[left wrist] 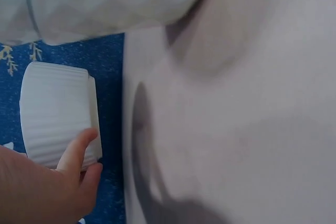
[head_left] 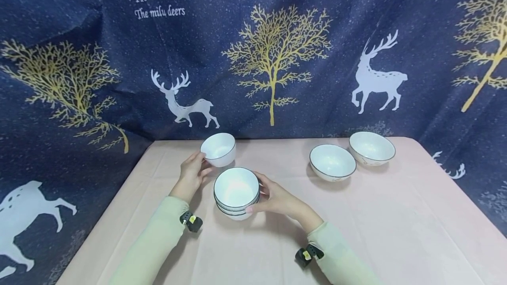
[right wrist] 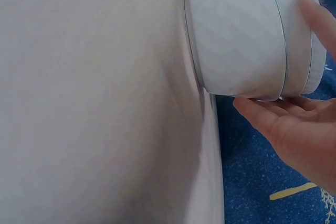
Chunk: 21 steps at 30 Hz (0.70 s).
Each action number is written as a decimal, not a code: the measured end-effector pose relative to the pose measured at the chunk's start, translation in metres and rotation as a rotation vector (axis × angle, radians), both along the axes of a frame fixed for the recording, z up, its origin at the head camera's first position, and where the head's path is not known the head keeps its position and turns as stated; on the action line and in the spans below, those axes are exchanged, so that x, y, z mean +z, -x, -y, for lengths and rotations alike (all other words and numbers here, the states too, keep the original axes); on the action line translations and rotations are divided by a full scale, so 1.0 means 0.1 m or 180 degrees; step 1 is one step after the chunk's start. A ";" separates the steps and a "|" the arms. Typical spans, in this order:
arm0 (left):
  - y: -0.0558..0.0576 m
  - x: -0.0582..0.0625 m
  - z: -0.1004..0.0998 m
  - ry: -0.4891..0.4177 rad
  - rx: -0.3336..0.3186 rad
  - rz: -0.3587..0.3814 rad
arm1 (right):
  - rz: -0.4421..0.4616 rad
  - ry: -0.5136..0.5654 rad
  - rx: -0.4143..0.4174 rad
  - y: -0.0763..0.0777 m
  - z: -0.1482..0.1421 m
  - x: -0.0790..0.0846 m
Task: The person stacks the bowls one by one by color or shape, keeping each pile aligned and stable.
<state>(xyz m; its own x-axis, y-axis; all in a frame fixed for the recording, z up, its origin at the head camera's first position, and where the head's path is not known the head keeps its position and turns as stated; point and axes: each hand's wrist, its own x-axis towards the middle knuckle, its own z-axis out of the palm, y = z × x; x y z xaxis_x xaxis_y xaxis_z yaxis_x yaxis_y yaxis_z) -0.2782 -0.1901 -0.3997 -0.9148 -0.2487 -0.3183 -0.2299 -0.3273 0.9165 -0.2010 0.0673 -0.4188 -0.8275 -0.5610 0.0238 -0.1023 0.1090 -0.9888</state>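
Note:
In the head view, my left hand [head_left: 191, 174] grips a white bowl [head_left: 224, 158] by its left side, thumb and fingers at its wall. Fine ridges cover the outside of this bowl [left wrist: 55, 111] in the left wrist view, and it looks raised off the table. Just nearer and to the right, my right hand [head_left: 282, 199] holds a stack of several white dark-rimmed bowls [head_left: 236, 188] from the right side. The stack [right wrist: 236, 35] shows a faceted outer wall in the right wrist view; whether its base touches the table I cannot tell.
Two wider white bowls with dark rims, one nearer [head_left: 332, 162] and one farther [head_left: 372, 147], stand side by side at the back right of the pink-covered table [head_left: 396, 223]. Behind the table hangs a dark blue cloth [head_left: 309, 100] printed with deer and trees.

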 end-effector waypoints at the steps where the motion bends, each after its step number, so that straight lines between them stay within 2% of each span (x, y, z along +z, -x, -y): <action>1: -0.01 0.02 0.00 -0.0016 0.0001 -0.0012 | -0.0001 0.0002 0.0003 0.00 0.00 0.00; 10: -0.11 0.18 0.00 -0.0089 -0.0103 -0.0187 | -0.0044 0.0006 0.0013 0.00 0.00 0.00; 21: -0.23 0.31 0.04 -0.0065 -0.0251 -0.0313 | -0.0081 -0.0032 0.0016 0.00 0.01 0.01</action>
